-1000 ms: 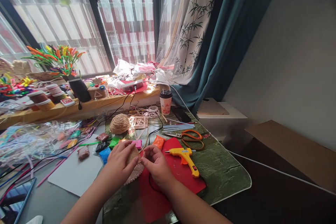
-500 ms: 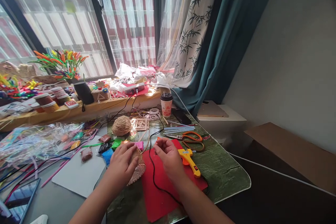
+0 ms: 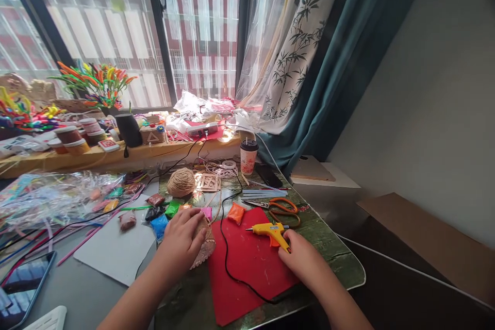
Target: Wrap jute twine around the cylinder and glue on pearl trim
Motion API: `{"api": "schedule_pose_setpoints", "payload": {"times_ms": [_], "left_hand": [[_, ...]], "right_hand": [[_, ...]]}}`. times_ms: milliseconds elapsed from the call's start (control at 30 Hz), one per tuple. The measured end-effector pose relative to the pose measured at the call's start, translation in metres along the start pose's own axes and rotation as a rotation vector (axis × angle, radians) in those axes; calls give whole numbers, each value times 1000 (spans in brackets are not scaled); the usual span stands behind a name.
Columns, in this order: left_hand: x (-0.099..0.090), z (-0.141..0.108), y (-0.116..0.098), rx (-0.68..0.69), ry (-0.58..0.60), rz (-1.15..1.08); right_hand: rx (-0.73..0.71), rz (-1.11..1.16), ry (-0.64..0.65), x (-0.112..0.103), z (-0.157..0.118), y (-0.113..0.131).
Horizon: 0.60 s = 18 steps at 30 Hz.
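Observation:
My left hand (image 3: 182, 237) is curled over a round twine-wrapped piece (image 3: 201, 229) with a pale lacy edge, left of the red sheet (image 3: 247, 268). On that sheet lies a yellow glue gun (image 3: 269, 231), its nozzle pointing left. My right hand (image 3: 299, 252) is closed round the gun's handle end. A black cord (image 3: 226, 252) runs across the red sheet. Beyond the sheet's back edge sit an orange packet (image 3: 235, 213) and orange-handled scissors (image 3: 280, 205).
A ball of twine (image 3: 181, 182), a paper cup (image 3: 248, 157) and a dark phone (image 3: 268, 175) stand or lie behind. Coloured packets, including a blue one (image 3: 159, 227), lie near my left hand. Plastic bags (image 3: 65, 206) cover the left side.
My right hand has moved right and down from beside my left hand onto the glue gun's handle. The orange packet now shows fully. The view has shifted slightly.

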<state>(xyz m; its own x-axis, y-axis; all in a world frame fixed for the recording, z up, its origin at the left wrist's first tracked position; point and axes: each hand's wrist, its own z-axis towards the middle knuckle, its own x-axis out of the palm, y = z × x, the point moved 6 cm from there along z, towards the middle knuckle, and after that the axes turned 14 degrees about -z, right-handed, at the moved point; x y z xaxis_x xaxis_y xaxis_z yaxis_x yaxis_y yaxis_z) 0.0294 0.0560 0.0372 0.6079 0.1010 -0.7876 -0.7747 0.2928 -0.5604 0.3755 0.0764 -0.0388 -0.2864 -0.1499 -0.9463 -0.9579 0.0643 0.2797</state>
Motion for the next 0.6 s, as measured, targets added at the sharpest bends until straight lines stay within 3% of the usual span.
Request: {"api": "schedule_pose_setpoints", "payload": {"times_ms": [133, 233, 400, 600], "left_hand": [[0, 0, -1, 13, -9, 18], [1, 0, -1, -9, 2, 31], [1, 0, -2, -13, 7, 35], [0, 0, 0, 19, -34, 18]], "right_hand": [[48, 187, -54, -6, 2, -2], [13, 605, -53, -8, -2, 5], [-104, 1231, 221, 3, -22, 41], [-262, 1469, 445, 16, -37, 73]]}}
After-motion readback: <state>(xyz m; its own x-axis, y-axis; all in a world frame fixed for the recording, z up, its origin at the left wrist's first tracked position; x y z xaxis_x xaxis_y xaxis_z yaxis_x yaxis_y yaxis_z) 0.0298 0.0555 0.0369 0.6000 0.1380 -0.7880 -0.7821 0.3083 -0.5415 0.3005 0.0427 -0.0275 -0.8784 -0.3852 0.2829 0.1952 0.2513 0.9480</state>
